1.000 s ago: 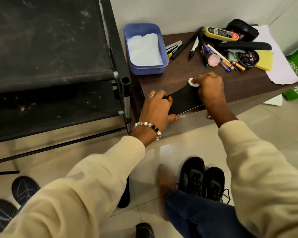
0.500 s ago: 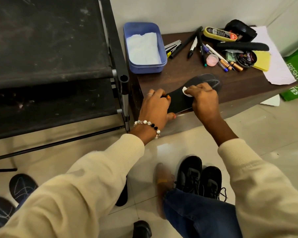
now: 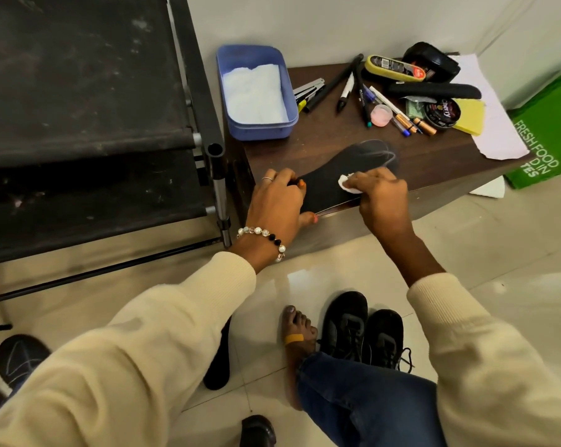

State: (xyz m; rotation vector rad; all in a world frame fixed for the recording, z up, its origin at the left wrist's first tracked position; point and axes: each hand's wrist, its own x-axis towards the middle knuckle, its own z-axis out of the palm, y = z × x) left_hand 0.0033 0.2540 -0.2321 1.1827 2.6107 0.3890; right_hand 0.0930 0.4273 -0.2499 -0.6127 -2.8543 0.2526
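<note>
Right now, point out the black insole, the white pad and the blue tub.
black insole (image 3: 332, 180), head view, bare middle.
white pad (image 3: 344, 183), head view, its exposed left part.
blue tub (image 3: 263, 132), head view, front wall.

Black insole (image 3: 329, 188) with faint pale grey scribbles at the toe. White pad (image 3: 346, 184). Dark brown wood-grain bench (image 3: 434, 158). Blue tub (image 3: 260, 132) holding white tissue (image 3: 255, 91). Yellow sponge (image 3: 472, 117). Green bag (image 3: 550, 124) with white lettering. Cream sleeves (image 3: 143, 350). Bracelet (image 3: 262, 234) of white and black beads.
</note>
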